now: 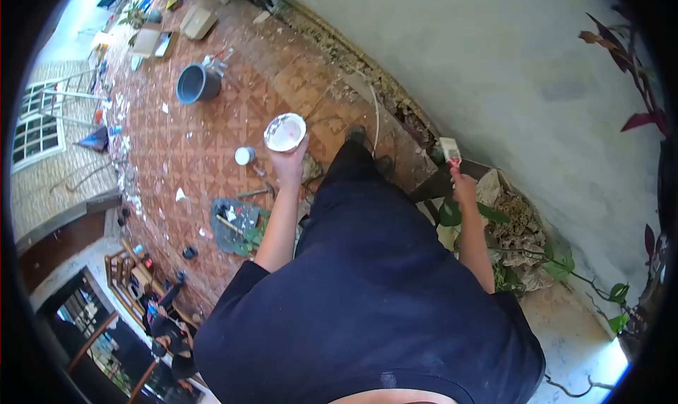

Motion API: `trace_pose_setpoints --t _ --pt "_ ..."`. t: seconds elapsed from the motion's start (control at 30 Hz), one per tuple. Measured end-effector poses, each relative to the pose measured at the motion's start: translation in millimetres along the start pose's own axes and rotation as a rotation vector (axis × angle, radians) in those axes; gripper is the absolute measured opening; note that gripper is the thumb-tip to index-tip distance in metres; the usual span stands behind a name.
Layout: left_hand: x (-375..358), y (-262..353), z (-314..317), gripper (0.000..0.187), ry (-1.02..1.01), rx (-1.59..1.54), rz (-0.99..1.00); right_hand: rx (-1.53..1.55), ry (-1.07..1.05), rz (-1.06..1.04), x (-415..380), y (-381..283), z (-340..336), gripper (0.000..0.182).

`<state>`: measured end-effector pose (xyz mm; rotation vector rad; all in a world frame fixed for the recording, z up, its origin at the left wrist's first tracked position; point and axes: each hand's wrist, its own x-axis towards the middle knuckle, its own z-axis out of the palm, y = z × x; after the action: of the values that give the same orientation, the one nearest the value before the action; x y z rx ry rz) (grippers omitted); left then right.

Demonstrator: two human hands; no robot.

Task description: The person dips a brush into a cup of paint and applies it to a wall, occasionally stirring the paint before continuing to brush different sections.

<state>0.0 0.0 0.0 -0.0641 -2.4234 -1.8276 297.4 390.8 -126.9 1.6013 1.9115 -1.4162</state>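
My left hand [288,165] is closed around a small tub of white paint [285,131], its rim smeared with paint. My right hand [464,186] grips the red handle of a paintbrush [450,150]. The brush's pale, wide bristles point toward the base of the white wall [522,65], and I cannot tell whether they touch it. Below the right hand, green leaves and rough stones [519,224] fill a planter. Nearest the left hand on the tiles stands a small white jar [244,155].
On the tiled floor [219,128] stand a dark bucket [198,84] and a hammer [256,191] near a grey sheet [235,224] with debris. A pale cable [375,114] lies beside my feet. Cardboard boxes [198,22] sit farther off. Another person [167,330] is at lower left.
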Motion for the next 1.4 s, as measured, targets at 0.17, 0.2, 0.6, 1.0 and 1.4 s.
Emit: trace_pose_setpoints --t 0.17,0.2,0.6,1.0,1.4 --pt "-13 -9 10 0.076 0.225 -0.049 -0.058 0.008 0.067 -0.030 -23 -57 -41 0.053" --pt "2 -12 -1 0.076 0.260 -0.020 -0.022 0.013 0.037 -0.059 -17 -78 -25 0.054" --pt "76 -34 -16 0.078 0.198 -0.245 0.108 -0.056 -0.290 -0.532 -32 -303 82 0.031" --pt "220 -34 -72 0.085 0.227 0.048 0.217 -0.165 -0.816 -0.823 -107 -568 237 0.020" --pt "221 -44 -85 0.089 0.565 -0.015 -0.032 -0.394 -1.095 -0.866 -82 -645 277 0.021"
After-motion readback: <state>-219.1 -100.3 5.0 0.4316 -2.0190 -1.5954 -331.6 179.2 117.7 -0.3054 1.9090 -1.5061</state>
